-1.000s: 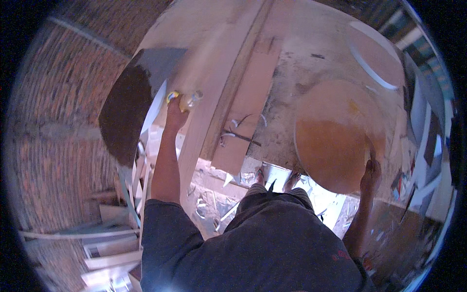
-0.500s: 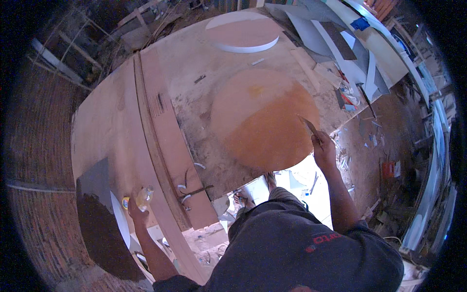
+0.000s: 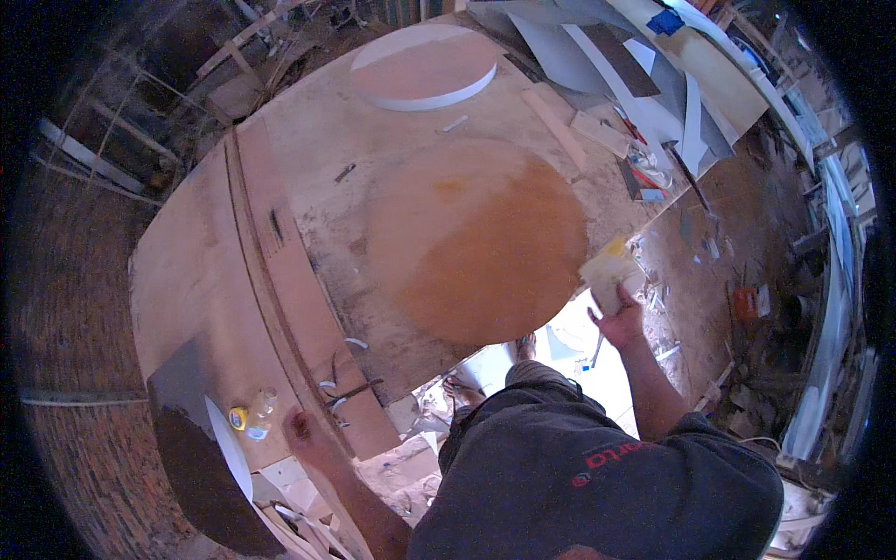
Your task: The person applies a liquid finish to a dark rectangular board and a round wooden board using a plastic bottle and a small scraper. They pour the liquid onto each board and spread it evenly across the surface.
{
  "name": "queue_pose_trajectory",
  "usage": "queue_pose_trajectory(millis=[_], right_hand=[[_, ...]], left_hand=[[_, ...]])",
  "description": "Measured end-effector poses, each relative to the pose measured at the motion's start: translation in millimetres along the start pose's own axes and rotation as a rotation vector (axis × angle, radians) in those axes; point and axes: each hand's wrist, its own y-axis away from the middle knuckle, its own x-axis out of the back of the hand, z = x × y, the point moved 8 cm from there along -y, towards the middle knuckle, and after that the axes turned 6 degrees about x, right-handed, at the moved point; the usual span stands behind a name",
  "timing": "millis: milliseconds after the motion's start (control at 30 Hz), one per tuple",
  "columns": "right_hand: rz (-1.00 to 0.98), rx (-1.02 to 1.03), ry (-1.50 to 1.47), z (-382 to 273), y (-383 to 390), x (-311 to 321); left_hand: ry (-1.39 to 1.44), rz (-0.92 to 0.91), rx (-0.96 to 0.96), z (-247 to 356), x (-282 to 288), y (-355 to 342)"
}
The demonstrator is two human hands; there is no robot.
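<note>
My right hand (image 3: 623,322) grips a thin, pale, roughly square spreader (image 3: 611,269) with a yellowish far edge, held just off the right rim of a round brown board (image 3: 467,280). The board lies flat on the worktable; much of its surface is darker and orange-brown, its upper left is paler, and a small yellow patch (image 3: 450,186) shows near its far side. My left hand (image 3: 301,426) is over the table at the left, its fingers blurred. Beside it are a clear plastic bottle (image 3: 262,413) and a small yellow container (image 3: 238,418), both apart from the hand.
A second round board with a white edge (image 3: 429,98) lies at the far side. Long strips (image 3: 303,299) cross the table on the left, near a dark curved sheet (image 3: 177,439). Sheet offcuts (image 3: 560,56) and tools (image 3: 644,182) crowd the far right; scraps litter the floor.
My left hand has moved right, away from the bottle and yellow container. My right hand has turned the spreader from edge-on to face-up and drawn it off the board's surface.
</note>
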Motion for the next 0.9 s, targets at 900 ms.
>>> queue_pose_trajectory(millis=[900], right_hand=[[-0.205, -0.473, 0.025, -8, -14, -59]], left_hand=[[0.394, -0.207, 0.676, -6, -205, 63]])
